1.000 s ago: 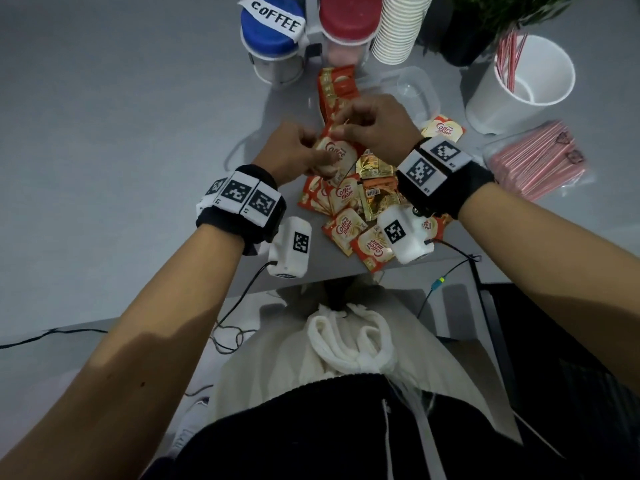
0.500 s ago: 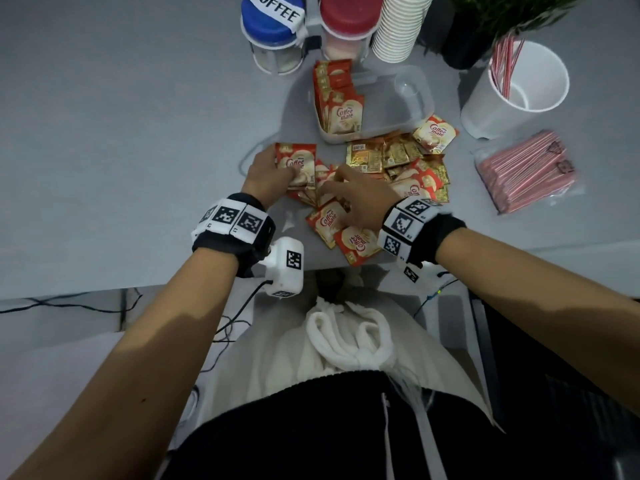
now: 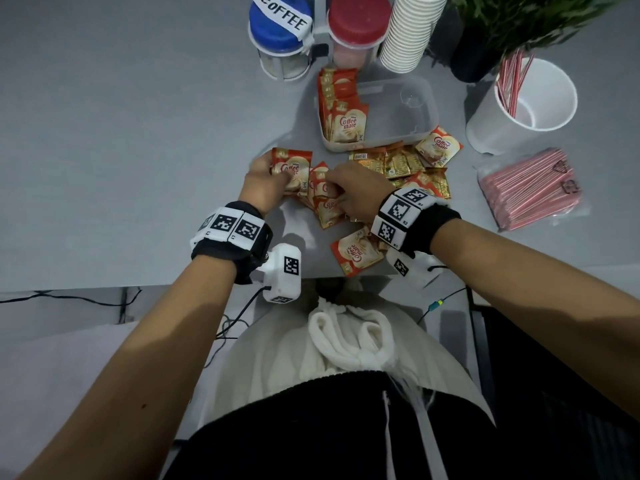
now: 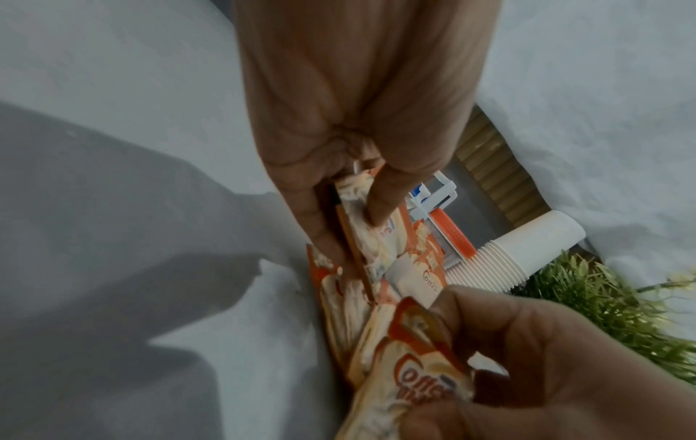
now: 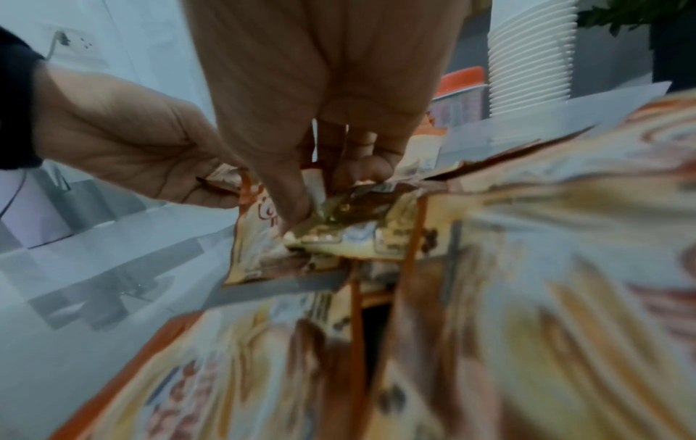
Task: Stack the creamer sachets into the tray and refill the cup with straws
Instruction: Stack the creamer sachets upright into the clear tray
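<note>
Loose red-and-cream creamer sachets [image 3: 358, 252] lie in a pile near the table's front edge. My left hand [image 3: 277, 174] pinches one sachet [image 3: 292, 164] at the pile's left side; thumb and fingers [image 4: 380, 205] clamp it. My right hand [image 3: 332, 190] grips another sachet [image 4: 421, 384] from the pile, right beside the left hand. The clear tray [image 3: 415, 109] behind the pile holds several sachets [image 3: 343, 112] standing at its left end. A white cup [image 3: 498, 133] with a few straws [image 3: 512, 84] stands at the right. A bag of pink straws [image 3: 530, 188] lies in front of it.
Behind the tray stand a blue-lidded jar labelled COFFEE [image 3: 280, 36], a red-lidded jar [image 3: 356, 26], a stack of white paper cups [image 3: 408, 29] and a green plant [image 3: 519, 19]. Bare grey table [image 3: 121, 150] stretches to the left.
Both hands have come back from the tray to the loose pile. The left hand now holds a fresh sachet and the right hand has closed on another.
</note>
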Available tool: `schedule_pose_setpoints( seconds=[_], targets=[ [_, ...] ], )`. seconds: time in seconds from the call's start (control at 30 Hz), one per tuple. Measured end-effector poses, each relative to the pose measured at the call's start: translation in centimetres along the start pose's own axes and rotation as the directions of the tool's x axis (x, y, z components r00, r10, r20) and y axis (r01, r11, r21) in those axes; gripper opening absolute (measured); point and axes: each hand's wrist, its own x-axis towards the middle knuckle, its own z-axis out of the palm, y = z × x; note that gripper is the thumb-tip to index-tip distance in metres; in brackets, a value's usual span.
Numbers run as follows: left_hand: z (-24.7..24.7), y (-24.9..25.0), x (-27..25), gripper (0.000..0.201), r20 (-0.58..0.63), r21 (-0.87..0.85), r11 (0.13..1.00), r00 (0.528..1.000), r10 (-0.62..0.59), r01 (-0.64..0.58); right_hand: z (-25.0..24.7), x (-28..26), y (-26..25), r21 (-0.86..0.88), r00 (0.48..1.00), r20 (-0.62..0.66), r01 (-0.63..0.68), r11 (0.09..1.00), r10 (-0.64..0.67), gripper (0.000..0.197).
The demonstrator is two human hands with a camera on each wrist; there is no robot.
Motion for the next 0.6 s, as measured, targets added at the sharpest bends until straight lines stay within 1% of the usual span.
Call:
schedule_pose_setpoints(
  seconds=[0.03, 0.1, 0.17, 0.23, 0.3, 0.37, 0.47, 0.53, 0.57, 0.6],
  targets=[
    [-0.1, 0.1, 0.0, 0.033, -0.004, -0.015, 1.000, 1.000, 0.000, 0.000, -0.3, 0.1, 0.2, 0.068, 1.000, -0.018, -0.006, 0.998, 0.007, 0.016],
    [0.0, 0.5, -0.1, 0.031, 0.003, -0.014, 1.000, 1.000, 0.012, -0.012, -1.0, 0.3, 0.8, 0.266, 0.993, -0.105, -0.020, 0.964, 0.050, 0.014],
    [0.4, 1.0, -0.2, 0.028, 0.058, 0.004, 1.000, 0.998, 0.026, -0.026, -2.0, 0.5, 1.2, 0.458, 0.975, -0.182, -0.033, 0.889, 0.130, 0.018],
    [1.1, 1.7, -0.5, 0.024, 0.129, -0.002, 1.000, 0.991, 0.029, -0.029, -2.9, 0.9, 1.6, 0.582, 0.955, -0.226, -0.028, 0.813, 0.195, 0.021],
    [2.1, 2.4, -0.8, 0.023, 0.174, -0.053, 0.999, 0.984, 0.022, -0.013, -3.3, 1.1, 2.0, 0.634, 0.943, -0.241, -0.027, 0.773, 0.231, 0.018],
    [2.9, 3.0, -1.2, 0.025, 0.216, -0.107, 0.994, 0.976, 0.025, -0.002, -3.2, 1.2, 2.1, 0.664, 0.938, -0.226, -0.048, 0.746, 0.262, 0.014],
    [3.7, 3.1, -1.6, 0.020, 0.292, -0.097, 0.995, 0.955, 0.057, -0.030, -2.9, 0.8, 2.0, 0.694, 0.920, -0.238, -0.064, 0.717, 0.312, 0.022],
    [4.1, 2.8, -1.7, 0.017, 0.278, -0.067, 0.996, 0.958, 0.068, -0.051, -2.6, 0.2, 1.9, 0.739, 0.909, -0.241, -0.055, 0.671, 0.340, 0.023],
    [4.2, 2.5, -1.7, 0.019, 0.260, -0.064, 0.997, 0.964, 0.059, -0.044, -2.4, -0.3, 1.9, 0.763, 0.905, -0.235, -0.056, 0.644, 0.356, 0.024],
    [4.3, 2.3, -1.7, 0.023, 0.246, -0.067, 0.997, 0.968, 0.045, -0.029, -2.3, -0.7, 1.9, 0.763, 0.901, -0.236, -0.061, 0.643, 0.365, 0.026]
  ],
)
